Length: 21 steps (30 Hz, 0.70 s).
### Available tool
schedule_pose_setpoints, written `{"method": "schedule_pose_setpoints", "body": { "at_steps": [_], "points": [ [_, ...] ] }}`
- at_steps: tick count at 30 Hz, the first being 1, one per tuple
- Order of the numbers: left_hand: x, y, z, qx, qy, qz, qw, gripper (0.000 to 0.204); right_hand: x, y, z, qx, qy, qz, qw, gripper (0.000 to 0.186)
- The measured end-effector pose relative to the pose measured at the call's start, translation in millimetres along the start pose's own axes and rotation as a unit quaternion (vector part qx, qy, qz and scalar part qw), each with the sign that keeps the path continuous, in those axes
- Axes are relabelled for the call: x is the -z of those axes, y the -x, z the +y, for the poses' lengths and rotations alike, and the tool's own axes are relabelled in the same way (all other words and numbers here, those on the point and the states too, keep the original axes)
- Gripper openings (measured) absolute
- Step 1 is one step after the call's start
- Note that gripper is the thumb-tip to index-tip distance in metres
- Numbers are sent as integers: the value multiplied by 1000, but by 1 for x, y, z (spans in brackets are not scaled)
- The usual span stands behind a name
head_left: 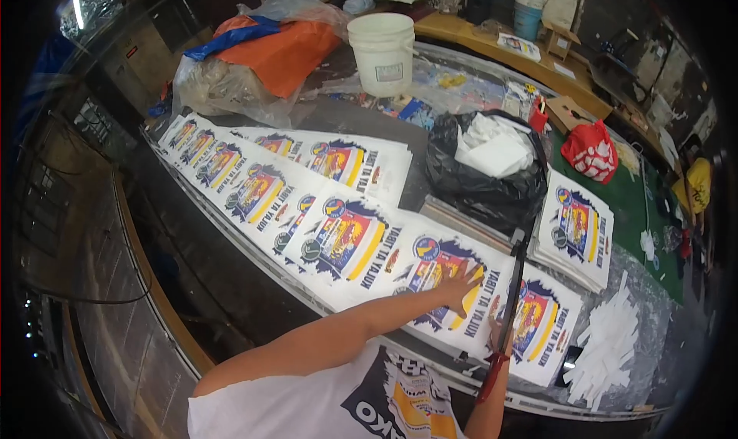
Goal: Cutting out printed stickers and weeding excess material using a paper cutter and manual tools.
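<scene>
A long row of overlapping white printed sheets [346, 243] with blue, red and yellow artwork runs along the table toward the far left. My left hand [460, 289] lies flat on one sheet, fingers spread. Across the right part of the row stands the raised dark blade arm of a paper cutter [519, 274], ending in a red handle [492, 377]. My right hand [499, 335] is beside the blade arm, over the sheets, its fingers mostly hidden behind the arm. The red handle crosses in front of my right forearm. Another printed sheet [536, 324] lies to the right of the blade.
Beyond the cutter sits a black plastic bag [453, 158] with white scraps. A stack of prints [573, 227] lies to its right, and paper strips [603, 354] are heaped nearer. A white bucket [382, 54], orange sheeting [269, 51] and a red bag [590, 151] stand farther back.
</scene>
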<state>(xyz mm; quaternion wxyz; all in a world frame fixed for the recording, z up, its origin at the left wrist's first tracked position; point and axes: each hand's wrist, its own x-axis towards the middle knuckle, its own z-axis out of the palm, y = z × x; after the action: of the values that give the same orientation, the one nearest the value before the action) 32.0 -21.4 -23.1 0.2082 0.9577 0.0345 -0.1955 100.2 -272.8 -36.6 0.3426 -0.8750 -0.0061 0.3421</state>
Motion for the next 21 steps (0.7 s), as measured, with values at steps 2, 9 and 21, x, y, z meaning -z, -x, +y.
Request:
{"method": "schedule_pose_setpoints", "body": {
  "at_steps": [2, 9, 21],
  "points": [
    [-10, -1, -4, -15, 8, 26, 1000, 142, -24, -16, 12, 137, 10, 49, 989, 32],
    [-6, 28, -43, -51, -16, 31, 998, 139, 55, -40, 82, 150, -9, 273, 950, 16],
    [26, -10, -16, -19, -83, -31, 996, 138, 146, 156, -40, 113, -75, 99, 986, 67]
  ]
}}
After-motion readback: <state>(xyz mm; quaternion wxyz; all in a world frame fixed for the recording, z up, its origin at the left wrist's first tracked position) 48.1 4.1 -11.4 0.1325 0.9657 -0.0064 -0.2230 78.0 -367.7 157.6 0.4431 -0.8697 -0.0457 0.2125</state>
